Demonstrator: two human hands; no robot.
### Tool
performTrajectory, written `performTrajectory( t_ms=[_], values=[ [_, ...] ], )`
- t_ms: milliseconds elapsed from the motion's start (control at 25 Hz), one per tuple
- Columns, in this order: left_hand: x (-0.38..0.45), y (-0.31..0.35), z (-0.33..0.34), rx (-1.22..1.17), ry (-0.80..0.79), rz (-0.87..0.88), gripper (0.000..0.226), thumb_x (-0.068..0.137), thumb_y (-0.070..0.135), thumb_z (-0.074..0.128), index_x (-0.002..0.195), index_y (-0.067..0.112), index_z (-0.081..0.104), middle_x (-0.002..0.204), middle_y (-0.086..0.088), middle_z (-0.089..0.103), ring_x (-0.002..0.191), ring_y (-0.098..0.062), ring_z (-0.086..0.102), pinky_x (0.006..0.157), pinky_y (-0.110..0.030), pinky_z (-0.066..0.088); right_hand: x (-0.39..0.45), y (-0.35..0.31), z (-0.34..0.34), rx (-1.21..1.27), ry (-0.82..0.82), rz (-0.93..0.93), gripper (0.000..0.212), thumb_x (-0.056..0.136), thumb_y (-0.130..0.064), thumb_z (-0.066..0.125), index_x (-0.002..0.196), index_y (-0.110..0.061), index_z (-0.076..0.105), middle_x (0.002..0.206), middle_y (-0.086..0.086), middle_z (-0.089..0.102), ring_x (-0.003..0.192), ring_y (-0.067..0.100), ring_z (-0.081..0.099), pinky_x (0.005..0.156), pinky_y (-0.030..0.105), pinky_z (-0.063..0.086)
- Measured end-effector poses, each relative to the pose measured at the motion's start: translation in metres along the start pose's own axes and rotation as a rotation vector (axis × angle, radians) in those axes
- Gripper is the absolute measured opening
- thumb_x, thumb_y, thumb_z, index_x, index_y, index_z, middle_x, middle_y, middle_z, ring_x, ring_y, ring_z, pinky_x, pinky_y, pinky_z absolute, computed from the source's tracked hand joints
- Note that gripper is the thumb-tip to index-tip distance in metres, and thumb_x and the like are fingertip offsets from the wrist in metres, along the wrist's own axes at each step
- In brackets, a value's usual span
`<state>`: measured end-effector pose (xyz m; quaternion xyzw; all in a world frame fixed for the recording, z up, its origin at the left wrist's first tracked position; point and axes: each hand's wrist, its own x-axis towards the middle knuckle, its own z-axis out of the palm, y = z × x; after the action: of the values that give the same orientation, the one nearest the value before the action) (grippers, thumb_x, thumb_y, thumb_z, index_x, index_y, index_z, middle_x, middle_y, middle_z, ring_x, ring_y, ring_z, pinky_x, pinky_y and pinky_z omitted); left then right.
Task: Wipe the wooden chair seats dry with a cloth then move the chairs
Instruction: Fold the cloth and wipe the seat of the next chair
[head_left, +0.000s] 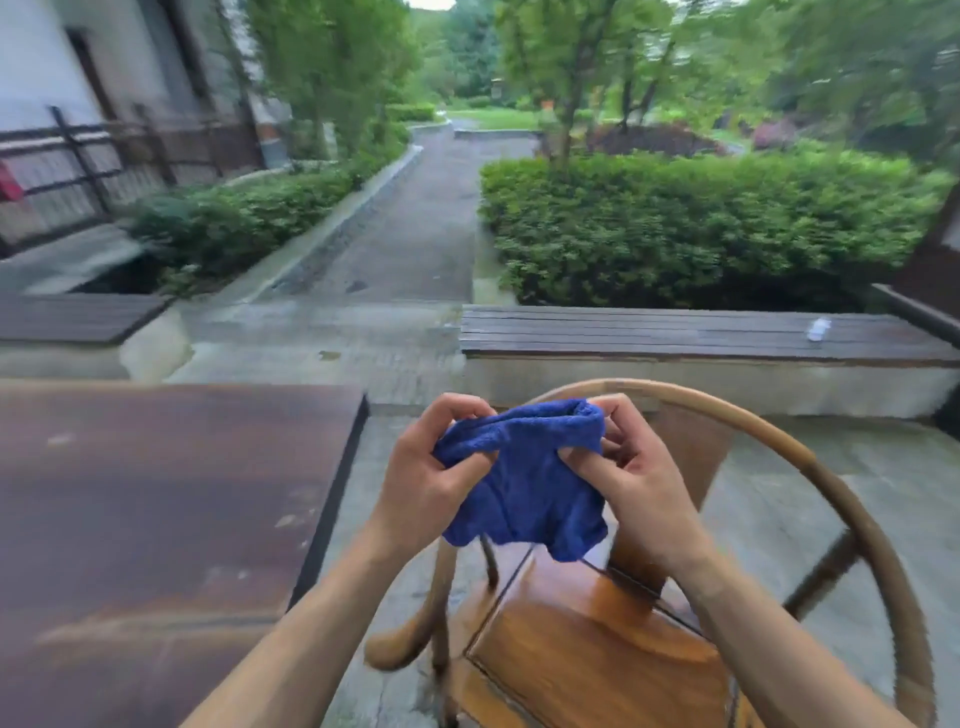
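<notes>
Blue terry cloth (524, 488) hangs between both hands – left hand (426, 467) and right hand (631, 467) each pinch its top edge. Below them sits the round-backed wooden chair (587, 644).

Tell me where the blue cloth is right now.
In the head view the blue cloth sits at centre, held up in the air between the left hand and right hand, above the wooden chair seat.

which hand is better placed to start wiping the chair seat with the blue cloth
Probably right. Both hands grip the blue cloth, but the right hand hangs above the chair seat, while the left hand sits nearer the table.
</notes>
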<state>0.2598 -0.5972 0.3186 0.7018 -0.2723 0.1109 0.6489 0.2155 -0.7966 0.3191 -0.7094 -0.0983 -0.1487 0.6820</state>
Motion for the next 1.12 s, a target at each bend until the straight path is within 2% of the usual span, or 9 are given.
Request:
performTrajectory(
  t_ms=[120, 280, 400, 520, 600, 760, 880, 1040, 1120],
  values=[
    [-0.053, 0.031, -0.026, 0.135, 0.242, -0.045, 0.024, 0.075, 0.002, 0.059, 0.092, 0.019, 0.06, 0.08, 0.014, 0.065, 0.07, -0.004, 0.058, 0.065, -0.016, 0.047, 0.0, -0.006, 0.038, 0.098, -0.24, -0.009, 0.02, 0.083, -0.003, 0.063, 0.094, -0.018, 0.058, 0.085, 0.011, 0.065, 0.077, 0.017, 0.06, 0.064, 0.03, 0.051],
    [-0.143, 0.083, -0.068, 0.303, 0.512, -0.11, 0.023, 0.076, 0.001, 0.057, 0.092, 0.018, 0.06, 0.083, 0.01, 0.063, 0.073, -0.007, 0.058, 0.068, -0.017, 0.046, -0.032, -0.022, 0.112, 0.179, -0.546, -0.014, 0.024, 0.086, 0.003, 0.061, 0.093, -0.021, 0.059, 0.081, 0.004, 0.064, 0.073, 0.014, 0.058, 0.062, 0.024, 0.048],
    [-0.228, 0.13, -0.1, 0.474, 0.708, -0.145, 0.022, 0.077, 0.003, 0.059, 0.094, 0.017, 0.062, 0.088, 0.013, 0.065, 0.08, -0.004, 0.06, 0.074, -0.016, 0.046, -0.084, -0.048, 0.177, 0.234, -0.764, -0.033, 0.019, 0.084, -0.007, 0.061, 0.092, -0.024, 0.06, 0.082, 0.003, 0.065, 0.077, 0.015, 0.06, 0.066, 0.028, 0.049],
    [-0.326, 0.184, -0.124, 0.594, 0.908, -0.195, 0.022, 0.077, 0.004, 0.061, 0.094, 0.019, 0.062, 0.087, 0.014, 0.065, 0.078, -0.006, 0.06, 0.075, -0.017, 0.046, -0.153, -0.079, 0.244, 0.281, -1.001, -0.062, 0.017, 0.083, -0.011, 0.062, 0.093, -0.025, 0.061, 0.092, 0.011, 0.067, 0.085, 0.029, 0.063, 0.074, 0.044, 0.051],
    [-0.393, 0.222, -0.133, 0.673, 1.036, -0.214, 0.024, 0.077, 0.003, 0.061, 0.094, 0.021, 0.062, 0.088, 0.013, 0.065, 0.079, -0.006, 0.06, 0.076, -0.016, 0.045, -0.205, -0.101, 0.288, 0.321, -1.148, -0.087, 0.017, 0.082, -0.012, 0.063, 0.093, -0.026, 0.061, 0.095, 0.014, 0.066, 0.088, 0.03, 0.063, 0.078, 0.05, 0.051],
    [-0.542, 0.305, -0.139, 0.807, 1.32, -0.258, 0.026, 0.076, 0.003, 0.062, 0.094, 0.022, 0.061, 0.09, 0.013, 0.064, 0.081, 0.0, 0.058, 0.077, -0.011, 0.043, -0.344, -0.147, 0.379, 0.435, -1.435, -0.073, 0.016, 0.081, -0.015, 0.064, 0.091, -0.027, 0.062, 0.091, 0.011, 0.067, 0.086, 0.016, 0.061, 0.079, 0.039, 0.047],
    [-0.642, 0.357, -0.138, 0.876, 1.504, -0.281, 0.029, 0.073, 0.002, 0.062, 0.092, 0.023, 0.061, 0.09, 0.016, 0.065, 0.084, 0.002, 0.059, 0.079, -0.01, 0.042, -0.456, -0.177, 0.431, 0.529, -1.596, -0.033, 0.016, 0.081, -0.016, 0.065, 0.09, -0.029, 0.063, 0.09, 0.002, 0.067, 0.087, 0.016, 0.06, 0.082, 0.038, 0.046],
    [-0.736, 0.404, -0.142, 0.917, 1.668, -0.316, 0.027, 0.075, 0.008, 0.064, 0.091, 0.029, 0.062, 0.09, 0.016, 0.065, 0.085, -0.003, 0.059, 0.079, -0.014, 0.043, -0.559, -0.207, 0.476, 0.595, -1.721, -0.028, 0.015, 0.081, -0.022, 0.069, 0.088, -0.033, 0.064, 0.091, 0.009, 0.064, 0.087, 0.02, 0.057, 0.081, 0.04, 0.043],
    [-0.769, 0.419, -0.143, 0.922, 1.716, -0.323, 0.029, 0.076, 0.005, 0.063, 0.091, 0.029, 0.062, 0.09, 0.017, 0.065, 0.085, -0.002, 0.06, 0.079, -0.014, 0.043, -0.592, -0.218, 0.495, 0.598, -1.779, -0.043, 0.014, 0.077, -0.03, 0.071, 0.089, -0.034, 0.064, 0.091, 0.018, 0.063, 0.087, 0.022, 0.056, 0.081, 0.042, 0.042]
  ],
)
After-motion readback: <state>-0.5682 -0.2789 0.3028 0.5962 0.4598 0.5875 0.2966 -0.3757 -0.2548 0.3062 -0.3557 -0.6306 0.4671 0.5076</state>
